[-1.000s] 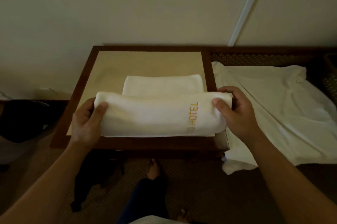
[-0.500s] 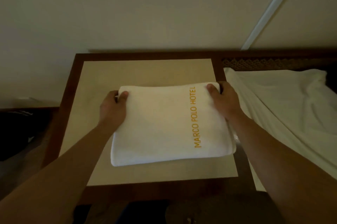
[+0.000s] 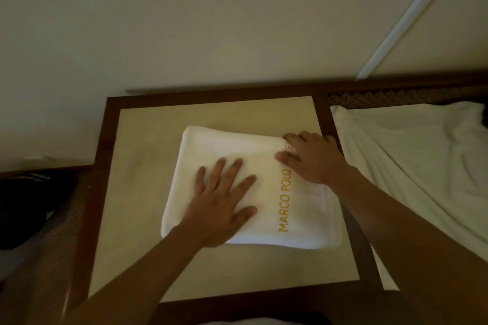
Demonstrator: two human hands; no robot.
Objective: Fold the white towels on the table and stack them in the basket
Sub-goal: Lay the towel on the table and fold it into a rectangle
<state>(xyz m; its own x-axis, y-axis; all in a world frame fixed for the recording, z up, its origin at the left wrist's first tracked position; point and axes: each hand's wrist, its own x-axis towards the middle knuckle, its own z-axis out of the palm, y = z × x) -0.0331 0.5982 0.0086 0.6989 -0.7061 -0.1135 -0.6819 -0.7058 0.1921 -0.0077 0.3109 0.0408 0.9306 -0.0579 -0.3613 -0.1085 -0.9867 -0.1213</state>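
1. At the far left, beside the table (image 3: 111,192), there is only a dark object (image 3: 29,208) that I cannot identify. No basket is visible anywhere in this view.
2. The white towel (image 3: 211,150) lies folded into a flat rectangle in the middle of the table, with the gold letters "MARCO POLO" near its right side. I judge that the folding of this towel is nearly finished, but it is not yet stacked in a basket.
3. The left hand (image 3: 221,208) lies flat on the towel with fingers spread wide; it presses and holds nothing.
4. The right hand (image 3: 311,158) rests on the far right corner of the towel. Its fingers are bent there, but whether they pinch the edge I cannot tell.
5. To the right, another white cloth (image 3: 412,166) lies spread and unfolded, so more work seems to remain.
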